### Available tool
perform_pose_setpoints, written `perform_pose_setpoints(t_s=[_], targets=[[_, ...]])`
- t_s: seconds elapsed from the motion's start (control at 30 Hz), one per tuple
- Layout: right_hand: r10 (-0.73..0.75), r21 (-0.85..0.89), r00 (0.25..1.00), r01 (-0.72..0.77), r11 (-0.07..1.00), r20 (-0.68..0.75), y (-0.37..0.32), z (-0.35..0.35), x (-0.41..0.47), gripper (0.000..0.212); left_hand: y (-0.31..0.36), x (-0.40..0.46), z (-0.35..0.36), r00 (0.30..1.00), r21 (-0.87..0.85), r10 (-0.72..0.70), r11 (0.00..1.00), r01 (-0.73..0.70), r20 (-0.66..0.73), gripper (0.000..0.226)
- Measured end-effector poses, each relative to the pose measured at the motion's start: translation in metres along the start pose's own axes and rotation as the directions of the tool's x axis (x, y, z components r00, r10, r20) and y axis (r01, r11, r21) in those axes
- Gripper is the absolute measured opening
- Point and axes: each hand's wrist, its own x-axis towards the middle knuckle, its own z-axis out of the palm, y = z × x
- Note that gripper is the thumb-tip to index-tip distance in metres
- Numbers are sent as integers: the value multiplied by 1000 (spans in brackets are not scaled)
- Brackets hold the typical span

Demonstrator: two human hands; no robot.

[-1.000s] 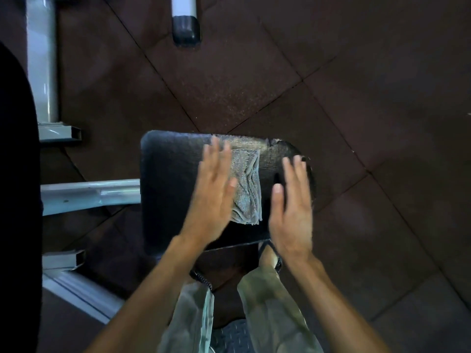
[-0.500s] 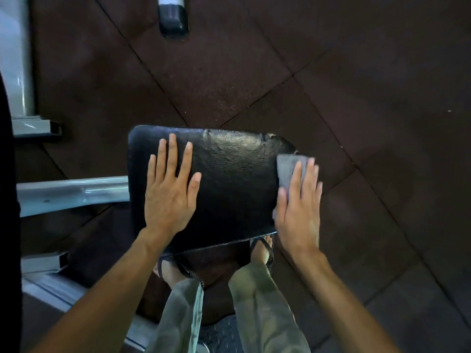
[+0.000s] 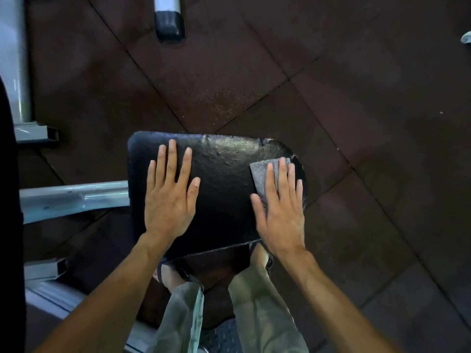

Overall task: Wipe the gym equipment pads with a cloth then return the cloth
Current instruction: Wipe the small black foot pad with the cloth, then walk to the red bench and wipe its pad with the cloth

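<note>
A black, worn seat pad (image 3: 224, 184) lies below me, its skin cracked along the far edge. My left hand (image 3: 169, 200) rests flat on the pad's left half, fingers spread, with nothing under it. My right hand (image 3: 280, 212) presses flat on a small folded grey cloth (image 3: 260, 171) at the pad's right edge. The cloth's far corner shows past my fingers; the remainder is hidden under my palm.
A grey metal frame tube (image 3: 74, 197) runs left from the pad. An upright grey post (image 3: 15, 59) stands at far left and a black-capped tube end (image 3: 169, 24) at the top. Dark rubber floor tiles (image 3: 356, 123) surround the pad. My legs and sandals are under its near edge.
The cloth went from the pad's middle, beside my left hand, to the right edge under my right hand. My left hand slid to the pad's left half and lay flat.
</note>
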Motion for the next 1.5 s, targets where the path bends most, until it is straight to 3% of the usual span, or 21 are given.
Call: perform_pose_setpoints(t_s=[0.07, 0.2, 0.3, 0.4, 0.53, 0.63, 0.83, 0.97, 1.03, 1.13, 1.17, 1.27, 1.4, 1.43, 1.5], targets=[[46, 8, 998, -46, 999, -46, -17, 6, 8, 67, -1, -1, 1, 1000, 2, -4, 1000, 4, 3, 58], [81, -29, 982, -87, 996, -168, -21, 22, 11, 50, 0, 1, -1, 999, 7, 7, 1000, -7, 33, 59], [87, 54, 992, -82, 995, -95, -17, 12, 10, 47, 5, -3, -15, 991, -56, -15, 998, 23, 135, 63], [156, 390, 988, -141, 910, -6, -21, -24, -11, 49, 27, -20, -52, 958, -123, 16, 992, 20, 286, 73], [332, 691, 938, -309, 653, 105, -32, -81, -64, 47, 69, -56, -101, 910, -154, 50, 988, 15, 411, 78], [487, 810, 843, -442, 386, 228, -33, -114, -114, 44, 108, -78, -141, 855, -77, 171, 985, -153, 489, 83], [640, 794, 644, -602, 87, 419, 9, -176, -218, 47, 222, -130, -196, 691, -31, 378, 888, -458, 617, 89], [734, 801, 559, -598, 34, 386, 70, -210, -276, 47, 322, -170, -203, 530, -23, 449, 778, -628, 720, 63], [789, 805, 503, -593, 19, 352, 109, -227, -301, 44, 372, -187, -200, 451, -52, 486, 721, -691, 748, 59], [850, 853, 404, -513, -96, 339, 174, -257, -333, 43, 453, -201, -194, 359, -77, 536, 628, -774, 764, 61], [873, 866, 362, -485, -123, 327, 195, -264, -343, 43, 480, -203, -191, 328, -83, 563, 583, -808, 759, 66], [926, 887, 245, -433, -161, 287, 248, -282, -373, 43, 559, -210, -182, 237, -94, 657, 427, -899, 715, 110], [958, 898, 34, -358, -254, 284, 316, -293, -400, 42, 664, -216, -162, 85, -124, 717, 234, -964, 692, 127], [958, 903, -16, -328, -276, 287, 332, -293, -406, 43, 690, -219, -158, 43, -135, 723, 187, -973, 690, 123], [949, 909, -96, -273, -316, 301, 365, -297, -415, 43, 743, -225, -147, -37, -165, 710, 113, -980, 704, 93]])
